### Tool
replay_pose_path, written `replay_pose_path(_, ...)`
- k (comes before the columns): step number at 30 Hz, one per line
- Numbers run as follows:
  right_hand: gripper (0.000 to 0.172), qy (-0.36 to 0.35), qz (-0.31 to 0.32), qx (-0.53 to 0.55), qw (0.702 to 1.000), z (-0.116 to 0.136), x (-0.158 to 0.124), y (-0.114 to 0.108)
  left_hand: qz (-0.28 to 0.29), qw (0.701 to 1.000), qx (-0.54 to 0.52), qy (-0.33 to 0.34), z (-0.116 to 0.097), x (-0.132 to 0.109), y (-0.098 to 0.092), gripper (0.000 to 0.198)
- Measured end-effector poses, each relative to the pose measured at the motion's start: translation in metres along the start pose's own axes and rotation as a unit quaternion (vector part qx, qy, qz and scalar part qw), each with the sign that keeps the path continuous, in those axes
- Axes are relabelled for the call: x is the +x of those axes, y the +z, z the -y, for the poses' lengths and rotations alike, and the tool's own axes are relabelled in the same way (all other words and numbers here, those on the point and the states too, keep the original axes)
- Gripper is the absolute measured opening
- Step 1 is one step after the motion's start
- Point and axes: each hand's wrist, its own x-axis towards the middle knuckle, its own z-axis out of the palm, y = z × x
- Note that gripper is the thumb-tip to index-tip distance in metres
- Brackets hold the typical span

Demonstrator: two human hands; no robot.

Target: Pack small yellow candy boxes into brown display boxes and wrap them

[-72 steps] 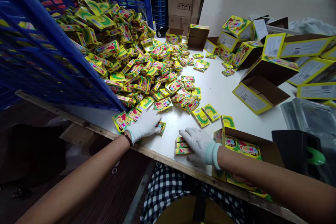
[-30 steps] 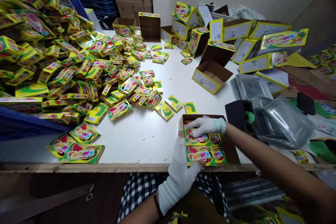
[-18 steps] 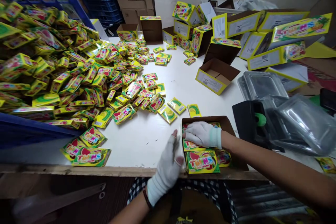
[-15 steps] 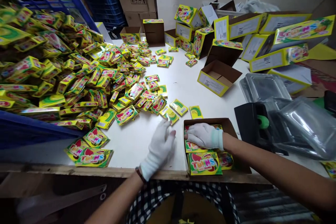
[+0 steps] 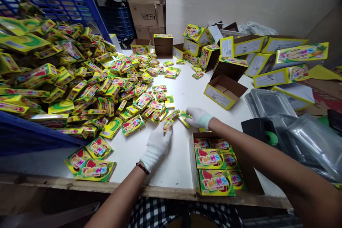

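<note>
**Both hands at the near fringe of the heap, carton on my side of them**

My left hand [image 5: 157, 145], gloved, is half-curled, its fingertips pinched on a small packet [image 5: 168, 125] that stands tilted on end, lifted off the white table [image 5: 173, 165]. My right hand [image 5: 199, 117] sits just to the right of it, fingers closed over the edge of a second packet [image 5: 184, 117] that lies slantwise, one end raised. Both packets are at the loose edge of the heap [image 5: 88, 82]. The open carton [image 5: 200, 135], with packets laid flat and face-up inside, lies toward me and to the right of both hands. Its far rim is just under my right wrist, so the right hand is the nearer, and the left is well off its left wall.
</note>
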Motion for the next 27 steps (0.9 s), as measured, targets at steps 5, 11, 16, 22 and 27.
replay_pose_path(5,0.088,0.013,0.045,-0.037,0.998,0.006,0.038,0.026,-0.029,0.981,-0.174,-0.076,0.017,-0.005,-0.013,0.039)
replay_pose_path(11,0.026,0.020,0.044,-0.026,0.999,-0.012,0.013,-0.026,-0.016,0.879,-0.458,-0.134,0.008,-0.025,-0.011,0.037)
replay_pose_path(16,0.034,-0.114,0.080,0.145,0.980,0.003,-0.012,-0.036,0.001,0.927,-0.372,-0.056,-0.008,-0.022,0.009,0.031)
replay_pose_path(22,0.033,-0.188,0.034,0.109,0.976,0.004,0.011,0.002,-0.112,0.982,-0.153,-0.009,0.000,0.023,0.010,0.035)
replay_pose_path(27,0.028,-0.327,-0.028,-0.047,0.943,0.000,0.039,0.020,-0.099,0.988,0.100,0.058,0.016,0.055,0.009,0.053)
